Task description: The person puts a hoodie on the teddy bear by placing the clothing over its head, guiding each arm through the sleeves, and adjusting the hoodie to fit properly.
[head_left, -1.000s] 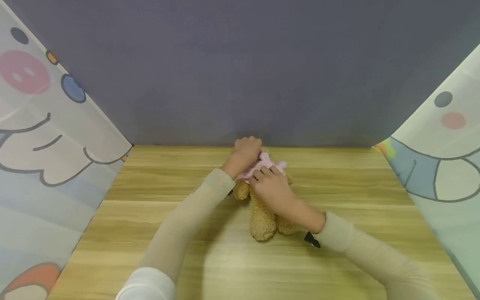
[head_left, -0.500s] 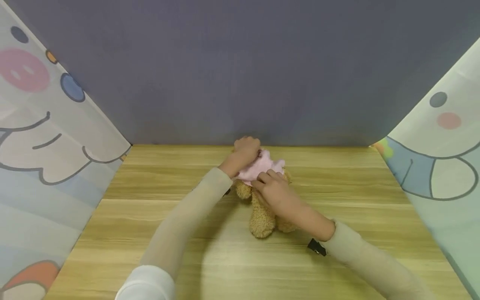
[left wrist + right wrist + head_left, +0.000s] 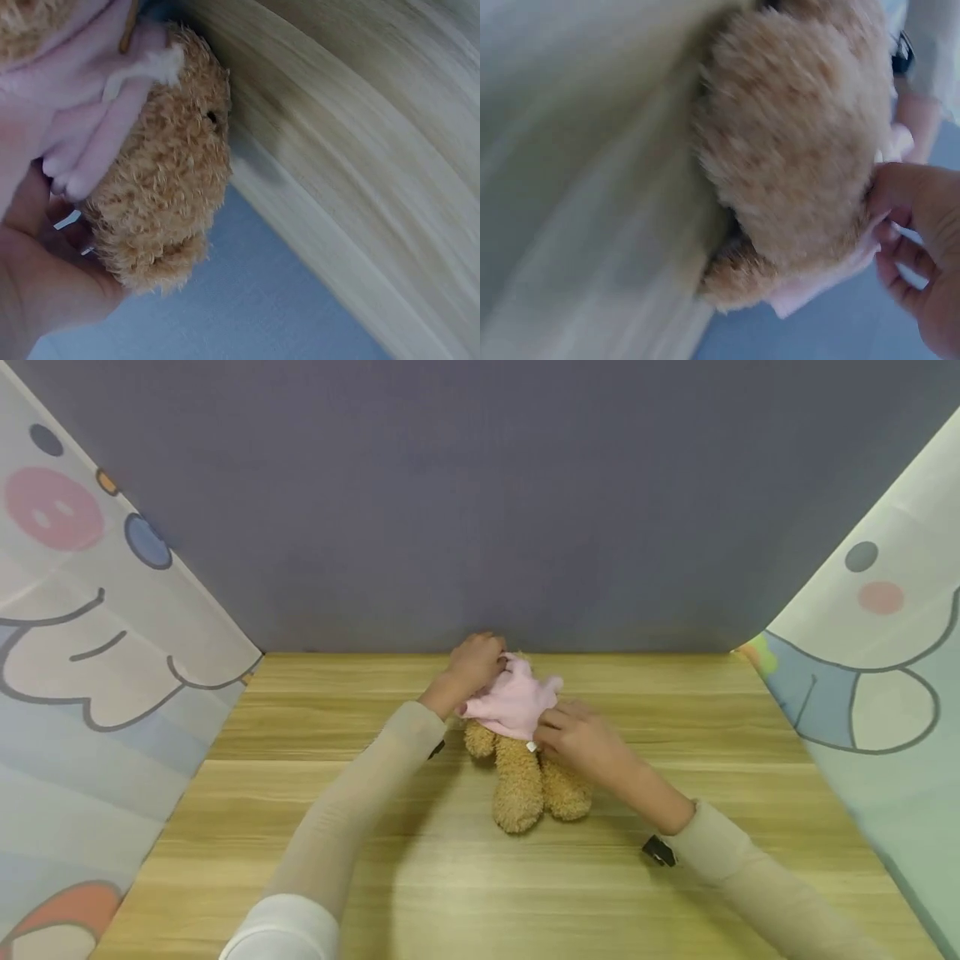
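Observation:
A tan plush teddy bear (image 3: 525,781) lies on the wooden table (image 3: 375,860), legs toward me, wearing a pink garment (image 3: 513,702). My left hand (image 3: 474,662) grips the bear's head end at the far edge, fingers curled round the plush head (image 3: 161,202) and pink fabric (image 3: 82,112). My right hand (image 3: 577,739) pinches the lower hem of the pink garment at the bear's right side. In the right wrist view the thumb and fingers (image 3: 922,247) hold the pink hem (image 3: 817,281) against the furry body (image 3: 795,150).
A grey backdrop (image 3: 480,502) stands behind the table's far edge. Cartoon-printed curtains hang at the left (image 3: 90,635) and right (image 3: 877,643) sides. Both forearms in beige sleeves lie over the table's middle.
My right hand has slid from on top of the bear's body to its right side, drawing the pink garment down over the torso. The bear's legs now show fully. The left hand stays at the head.

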A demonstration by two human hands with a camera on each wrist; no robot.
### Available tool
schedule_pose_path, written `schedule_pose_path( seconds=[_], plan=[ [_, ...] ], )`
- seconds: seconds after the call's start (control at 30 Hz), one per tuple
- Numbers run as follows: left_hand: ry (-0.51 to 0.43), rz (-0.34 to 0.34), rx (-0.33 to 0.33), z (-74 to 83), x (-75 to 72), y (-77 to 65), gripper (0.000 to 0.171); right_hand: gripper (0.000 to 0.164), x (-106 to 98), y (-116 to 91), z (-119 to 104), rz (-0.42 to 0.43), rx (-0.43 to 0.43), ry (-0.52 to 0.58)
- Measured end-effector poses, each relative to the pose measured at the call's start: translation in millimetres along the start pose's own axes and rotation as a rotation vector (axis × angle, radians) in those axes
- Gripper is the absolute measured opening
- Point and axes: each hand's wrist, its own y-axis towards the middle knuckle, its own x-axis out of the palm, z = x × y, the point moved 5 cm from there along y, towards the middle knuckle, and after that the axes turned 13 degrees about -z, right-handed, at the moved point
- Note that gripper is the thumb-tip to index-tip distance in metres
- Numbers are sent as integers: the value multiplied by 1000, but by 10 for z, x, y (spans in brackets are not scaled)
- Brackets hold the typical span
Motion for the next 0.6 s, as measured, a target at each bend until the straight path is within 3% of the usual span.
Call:
schedule_pose_path(
  seconds=[0.1,0.2,0.27,0.37,0.5,0.6],
  plan=[
    [14,17,-6,24,-3,-11,17,16,-8,2,-39,-55,27,-33],
    [37,17,-20,44,-4,-28,20,14,-90,63,-79,-58,96,5],
    [51,19,-21,48,-18,-28,21,21,-121,129,-103,-77,156,30],
    [48,19,-11,23,-34,-29,22,43,-52,211,-136,-175,250,57],
    [-33,9,43,-76,-15,-71,23,64,116,212,-166,-277,312,86],
    [-161,-6,115,-151,-35,-124,24,61,154,185,-168,-247,287,90]
  ],
)
